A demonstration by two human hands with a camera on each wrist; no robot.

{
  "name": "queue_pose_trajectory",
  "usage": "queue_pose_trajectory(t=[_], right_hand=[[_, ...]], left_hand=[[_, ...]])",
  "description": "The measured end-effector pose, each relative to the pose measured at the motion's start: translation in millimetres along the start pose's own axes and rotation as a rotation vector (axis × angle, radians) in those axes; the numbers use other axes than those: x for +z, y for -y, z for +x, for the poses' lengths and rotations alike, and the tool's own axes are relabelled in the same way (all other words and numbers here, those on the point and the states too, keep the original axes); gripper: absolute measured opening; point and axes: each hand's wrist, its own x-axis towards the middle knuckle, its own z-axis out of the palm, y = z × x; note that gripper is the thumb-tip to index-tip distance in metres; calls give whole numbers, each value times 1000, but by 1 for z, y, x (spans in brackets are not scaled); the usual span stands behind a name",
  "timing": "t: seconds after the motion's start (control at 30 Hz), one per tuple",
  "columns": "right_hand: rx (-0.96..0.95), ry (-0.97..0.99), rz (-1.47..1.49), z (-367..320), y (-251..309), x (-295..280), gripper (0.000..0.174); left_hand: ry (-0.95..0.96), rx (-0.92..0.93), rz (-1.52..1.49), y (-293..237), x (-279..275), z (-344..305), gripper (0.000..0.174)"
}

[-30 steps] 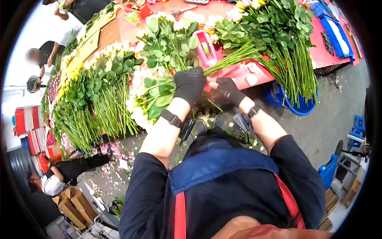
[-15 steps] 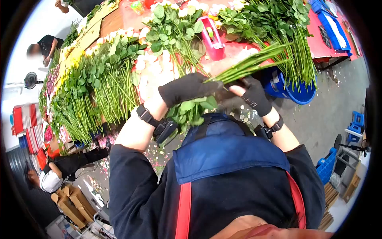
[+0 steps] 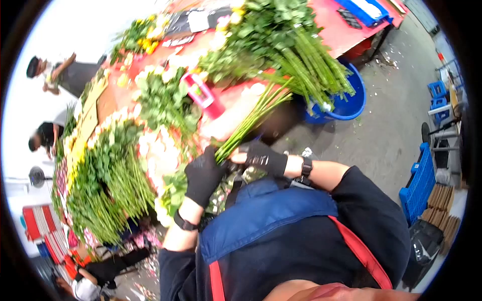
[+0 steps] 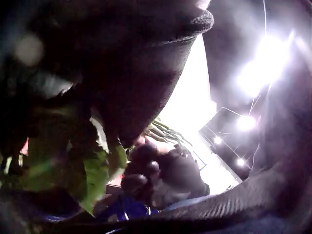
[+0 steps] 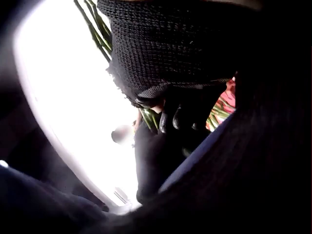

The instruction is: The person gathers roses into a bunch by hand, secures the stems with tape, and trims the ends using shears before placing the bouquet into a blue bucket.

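A bundle of green flower stems (image 3: 253, 120) slants up and right from between two black-gloved hands. My left hand (image 3: 205, 175) grips it low down, with leaves and pale blooms (image 3: 173, 193) below and beside this hand. My right hand (image 3: 262, 159) is close against the left, its bare thumb on the stems and its fingers curled round them. In the left wrist view, curled dark fingertips (image 4: 146, 170) lie by the stems (image 4: 165, 131), near a large leaf (image 4: 95, 180). The right wrist view shows the dark glove (image 5: 161, 53) over the stems (image 5: 148, 118); much there is dark.
A red table (image 3: 334, 30) holds piled leafy flowers (image 3: 256, 37) and a pink tape dispenser (image 3: 203, 95). More bunches (image 3: 108, 185) lie at the left. A blue bucket (image 3: 354, 100) stands under the cut stems at the table's edge. Other people are at the far left.
The view has turned and shifted. Both hands have come closer together near the body, and the stem bundle now points more steeply upward. My right thumb and fingers have closed on the stems.
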Motion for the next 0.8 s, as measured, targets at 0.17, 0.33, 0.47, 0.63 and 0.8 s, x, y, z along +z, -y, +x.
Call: queue_pose_trajectory(t=[0.17,0.33,0.47,0.63,0.8], right_hand=[[-504,15,-469,-72,17,-90,23],[-757,-97,-1307,-131,35,-211,35],[-507,80,-1520,-154,7,-259,19],[-714,112,-1519,-146,41,-264,13],[-977,174,-1459,-100,66,-250,15]], left_hand=[[-94,36,204,-77,59,16,47],[-40,189,-18,-195,88,23,50],[165,74,-129,-247,83,29,55],[-2,193,7,-268,42,50,54],[377,-295,-713,-247,43,51,37]])
